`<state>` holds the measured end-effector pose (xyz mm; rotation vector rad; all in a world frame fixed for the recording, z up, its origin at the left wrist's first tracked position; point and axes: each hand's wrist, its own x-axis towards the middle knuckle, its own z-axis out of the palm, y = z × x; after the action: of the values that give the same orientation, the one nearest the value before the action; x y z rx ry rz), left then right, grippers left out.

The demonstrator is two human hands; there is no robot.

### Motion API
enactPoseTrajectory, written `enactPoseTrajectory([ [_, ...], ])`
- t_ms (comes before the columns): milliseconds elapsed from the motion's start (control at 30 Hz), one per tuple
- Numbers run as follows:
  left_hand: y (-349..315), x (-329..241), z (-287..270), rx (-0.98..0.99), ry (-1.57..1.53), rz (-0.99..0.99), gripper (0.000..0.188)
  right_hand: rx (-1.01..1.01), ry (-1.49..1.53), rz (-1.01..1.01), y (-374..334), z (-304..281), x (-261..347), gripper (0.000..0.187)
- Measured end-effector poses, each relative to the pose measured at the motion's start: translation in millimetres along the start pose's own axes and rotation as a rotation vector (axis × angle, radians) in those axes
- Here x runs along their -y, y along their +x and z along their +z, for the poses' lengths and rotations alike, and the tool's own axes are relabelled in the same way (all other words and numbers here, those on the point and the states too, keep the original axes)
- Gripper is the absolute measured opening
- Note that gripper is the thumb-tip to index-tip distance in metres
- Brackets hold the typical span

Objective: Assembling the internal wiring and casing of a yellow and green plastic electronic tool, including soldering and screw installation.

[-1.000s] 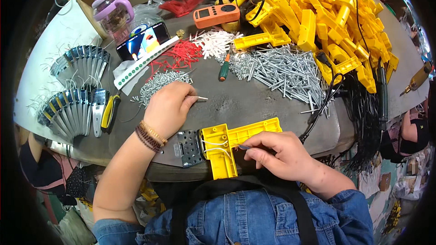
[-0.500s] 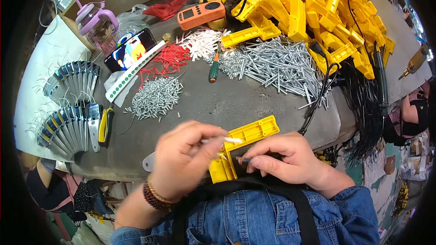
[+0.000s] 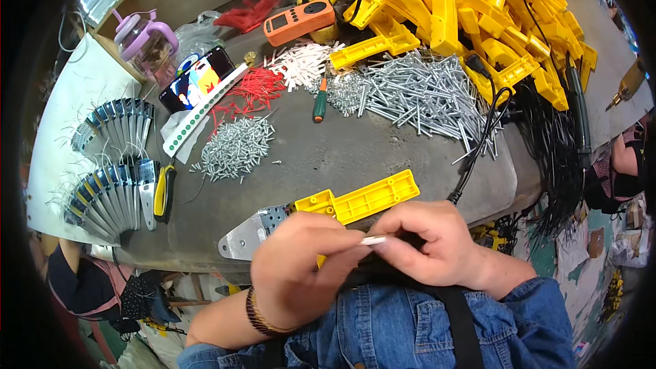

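A small white sleeve [image 3: 374, 240] lies between the fingertips of both hands, close to my front. My left hand [image 3: 304, 266] pinches it from the left, the fingers closed. From the right, my right hand [image 3: 437, 242] meets it with thumb and forefinger pressed together; whether a thin wire is also in that pinch is hidden. Just beyond the hands a ribbed yellow plastic housing [image 3: 376, 197] rests on the table, partly covered by my left hand. Against its left end sits a silver metal plate [image 3: 249, 236] with holes.
Loose screws [image 3: 239, 147], red sleeves [image 3: 254, 89], white sleeves [image 3: 301, 65] and long bolts [image 3: 424, 99] lie heaped beyond. A green-handled screwdriver [image 3: 320, 104], orange meter [image 3: 298, 22] and phone [image 3: 198, 78] are there too. Yellow housings [image 3: 471, 14] pile at far right, metal blades [image 3: 102, 195] at left.
My left hand has moved right and down, bringing the white sleeve to the right hand's fingertips. The yellow housing's left part and the metal plate are now more exposed.
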<state>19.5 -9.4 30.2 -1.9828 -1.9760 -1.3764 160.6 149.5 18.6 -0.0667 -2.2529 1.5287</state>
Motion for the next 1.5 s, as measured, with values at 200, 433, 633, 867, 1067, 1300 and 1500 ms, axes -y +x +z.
enactPoseTrajectory([
  [200, -9, -9, -9, 0.076, -1.124, -0.808, 0.022, 0.084, 0.119, -0.016, -4, -13, 6, 0.011],
  [433, -10, -11, -9, 0.150, -1.166, -0.898, 0.021, 0.132, 0.125, 0.010, -8, -12, 5, 0.012],
  [633, -15, -11, -8, 0.133, -1.186, -0.922, 0.020, 0.150, 0.137, 0.036, -11, -12, 5, 0.012],
  [867, -15, -16, -6, 0.140, -1.042, -0.854, 0.019, 0.187, 0.160, 0.074, -10, -13, 6, 0.014],
  [1067, -18, -14, -3, 0.152, -1.016, -0.834, 0.019, 0.204, 0.173, 0.085, -10, -13, 7, 0.013],
  [1300, -18, -15, 1, 0.146, -0.878, -0.784, 0.015, 0.180, 0.151, 0.085, -10, -9, 3, 0.013],
  [1500, -19, -16, 5, 0.102, -0.404, -0.599, 0.011, 0.178, -0.093, 0.027, -12, -6, 7, 0.008],
])
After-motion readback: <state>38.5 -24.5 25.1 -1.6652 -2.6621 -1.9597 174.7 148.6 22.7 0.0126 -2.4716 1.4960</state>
